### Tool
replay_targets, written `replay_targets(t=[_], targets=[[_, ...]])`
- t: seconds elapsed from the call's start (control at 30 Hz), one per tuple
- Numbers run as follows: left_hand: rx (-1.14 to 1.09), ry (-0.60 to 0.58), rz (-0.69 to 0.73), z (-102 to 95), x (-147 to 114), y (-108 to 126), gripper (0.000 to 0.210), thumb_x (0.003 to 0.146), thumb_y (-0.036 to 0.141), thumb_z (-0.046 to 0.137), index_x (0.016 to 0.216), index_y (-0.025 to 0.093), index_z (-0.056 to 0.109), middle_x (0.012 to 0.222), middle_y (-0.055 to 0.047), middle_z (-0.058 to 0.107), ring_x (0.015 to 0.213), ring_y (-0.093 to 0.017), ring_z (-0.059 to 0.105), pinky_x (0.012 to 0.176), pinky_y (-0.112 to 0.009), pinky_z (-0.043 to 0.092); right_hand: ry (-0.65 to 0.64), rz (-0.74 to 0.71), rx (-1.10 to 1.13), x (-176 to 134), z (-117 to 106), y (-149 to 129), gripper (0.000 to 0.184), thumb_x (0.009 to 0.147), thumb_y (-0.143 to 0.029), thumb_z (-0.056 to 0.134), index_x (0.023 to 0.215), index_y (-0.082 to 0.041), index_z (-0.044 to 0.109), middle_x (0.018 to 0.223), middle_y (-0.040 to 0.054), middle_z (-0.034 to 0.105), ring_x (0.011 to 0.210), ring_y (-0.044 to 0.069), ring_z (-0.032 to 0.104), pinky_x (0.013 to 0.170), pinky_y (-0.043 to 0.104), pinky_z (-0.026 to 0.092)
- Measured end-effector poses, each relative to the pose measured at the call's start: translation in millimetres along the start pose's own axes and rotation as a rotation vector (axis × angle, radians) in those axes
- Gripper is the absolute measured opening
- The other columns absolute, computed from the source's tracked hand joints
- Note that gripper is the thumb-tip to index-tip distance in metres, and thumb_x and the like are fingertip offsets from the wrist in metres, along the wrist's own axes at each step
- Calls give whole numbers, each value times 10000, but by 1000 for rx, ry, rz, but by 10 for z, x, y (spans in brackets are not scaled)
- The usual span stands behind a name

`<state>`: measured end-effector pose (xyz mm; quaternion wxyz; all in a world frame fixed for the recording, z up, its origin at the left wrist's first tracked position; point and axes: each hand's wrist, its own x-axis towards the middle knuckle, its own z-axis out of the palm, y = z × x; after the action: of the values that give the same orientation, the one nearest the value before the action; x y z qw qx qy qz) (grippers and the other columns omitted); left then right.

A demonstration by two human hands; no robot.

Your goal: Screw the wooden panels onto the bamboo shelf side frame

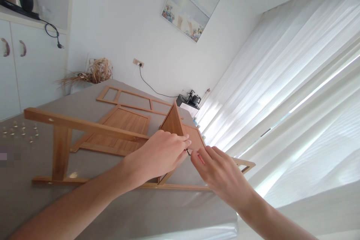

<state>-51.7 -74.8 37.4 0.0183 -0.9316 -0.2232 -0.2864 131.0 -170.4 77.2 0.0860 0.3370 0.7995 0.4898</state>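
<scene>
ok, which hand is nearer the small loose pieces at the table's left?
Left. The left hand grips the wooden frame, to the right of the small loose pieces; the right hand, on a bent metal tool, is farther right.

I have a grey desk (30, 165) in view. A wooden frame (90, 125) rests along its near side; behind that, a panel (120, 123) lies flat, with a ladder-like rack (117, 95) beyond. On my left I see scattered bits (23, 131), too small to identify.
</scene>
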Motion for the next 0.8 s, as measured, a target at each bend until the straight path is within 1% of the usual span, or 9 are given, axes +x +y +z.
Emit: replay_targets(t=[0.13,0.27,0.4,0.57,0.73,0.8], targets=[[5,-1,2,-12,3,4,329,1001,223,386,1085,242,703,1282,-7,707,767,-216,757,549,-317,501,-30,-7,1,7,-4,-2,208,785,52,508,783,-138,594,657,3,429,549,143,402,503,304,295],[5,-6,-5,-17,-2,6,318,994,202,387,1038,234,701,1294,-1,700,776,-217,758,552,-320,501,-24,62,33,-17,21,-79,234,791,56,482,878,-104,629,691,19,471,566,151,440,504,302,330],[0,1,5,-6,-2,-1,330,981,165,386,1048,231,703,1312,-9,690,802,-210,762,560,-307,499,-1,68,42,-46,51,-143,256,787,66,462,896,-89,634,719,39,505,586,157,461,518,304,361],[-5,0,-2,5,5,-11,324,985,184,392,1067,233,701,1300,-13,697,791,-209,761,560,-309,500,-2,82,58,-69,57,-127,255,795,62,468,921,-87,631,714,27,496,585,153,461,520,300,376],[-3,0,-3,1,7,-2,317,982,186,393,989,224,708,1294,-8,700,765,-206,757,552,-309,494,-22,86,72,-71,60,-112,267,789,65,466,935,-91,624,730,27,507,595,148,468,529,296,390],[-4,4,-4,-3,5,3,323,993,206,384,993,220,707,1289,-14,703,764,-210,758,553,-312,497,-31,96,89,-68,54,-105,283,779,71,451,938,-92,618,734,27,507,599,148,470,534,295,395]])
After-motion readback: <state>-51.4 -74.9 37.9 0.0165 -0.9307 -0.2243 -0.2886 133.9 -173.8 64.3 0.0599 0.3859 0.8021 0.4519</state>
